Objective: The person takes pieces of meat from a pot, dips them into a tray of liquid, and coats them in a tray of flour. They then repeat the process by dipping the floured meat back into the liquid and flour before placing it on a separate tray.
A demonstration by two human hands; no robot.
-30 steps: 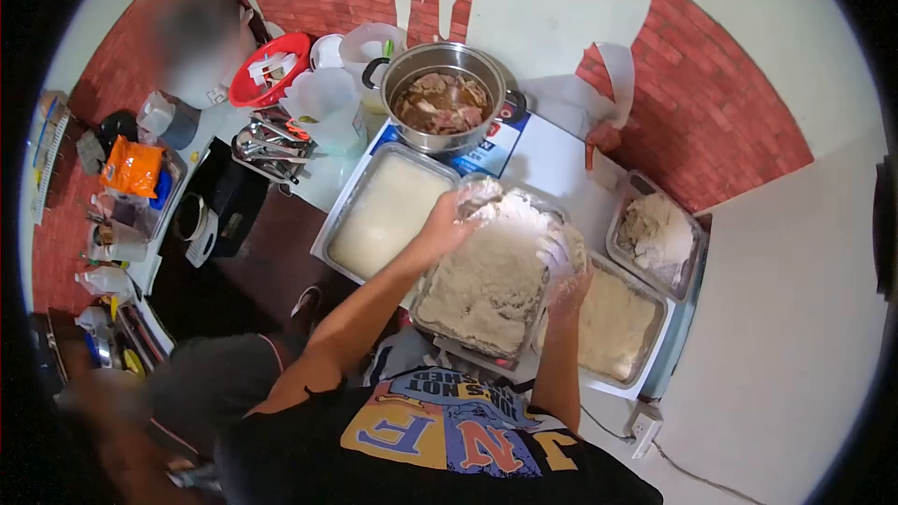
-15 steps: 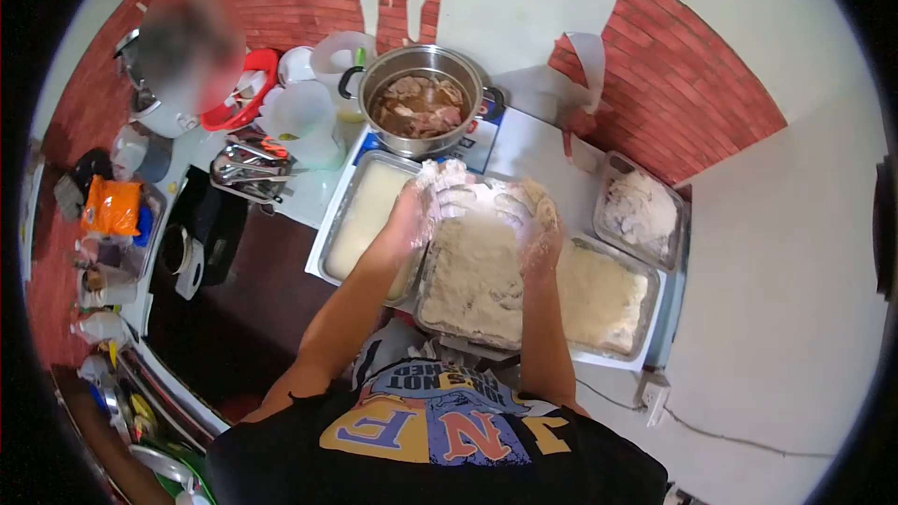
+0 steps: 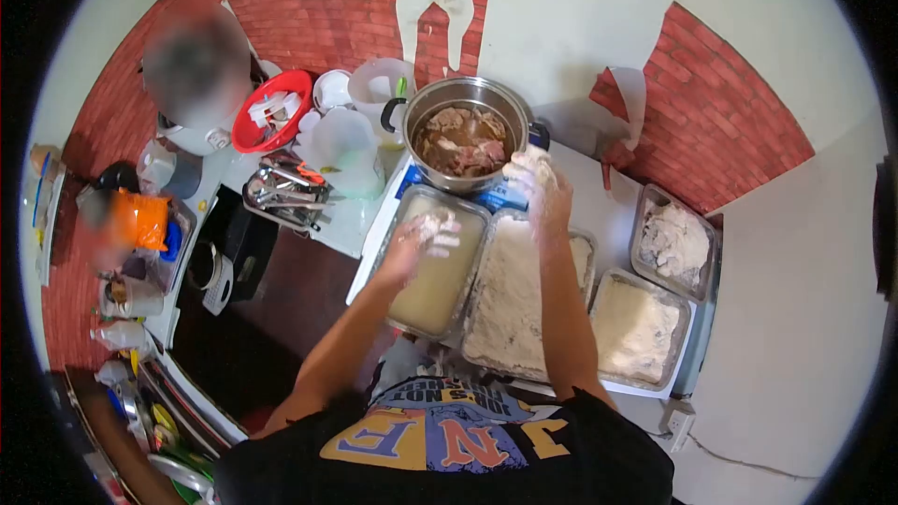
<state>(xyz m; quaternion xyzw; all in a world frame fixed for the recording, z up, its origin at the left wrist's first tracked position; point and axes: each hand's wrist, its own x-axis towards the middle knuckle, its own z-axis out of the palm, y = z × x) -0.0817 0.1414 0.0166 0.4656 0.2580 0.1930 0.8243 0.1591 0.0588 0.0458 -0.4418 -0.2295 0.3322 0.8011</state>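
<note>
My left hand (image 3: 426, 238), white with flour, is above the left tray of pale liquid (image 3: 432, 285), its fingers apart with nothing clearly held. My right hand (image 3: 550, 194) is raised beyond the middle tray of flour (image 3: 500, 304), near the pot's right handle. Its fingers are closed round a flour-coated piece (image 3: 533, 166); what lies under the coating cannot be made out. A steel pot (image 3: 468, 92) behind the trays holds pieces of raw meat (image 3: 468, 136) in brown liquid.
On the right are a tray of pale powder (image 3: 636, 327) and a tray of floured pieces (image 3: 673, 241). To the left are a clear jug (image 3: 341, 154), a tray of utensils (image 3: 285, 192) and a red basin (image 3: 271, 112). A socket (image 3: 680, 425) and cable are low right.
The view has shifted. My hands, close together over the middle tray before, have separated: the left moved over the liquid, the right moved up toward the pot with the floured piece.
</note>
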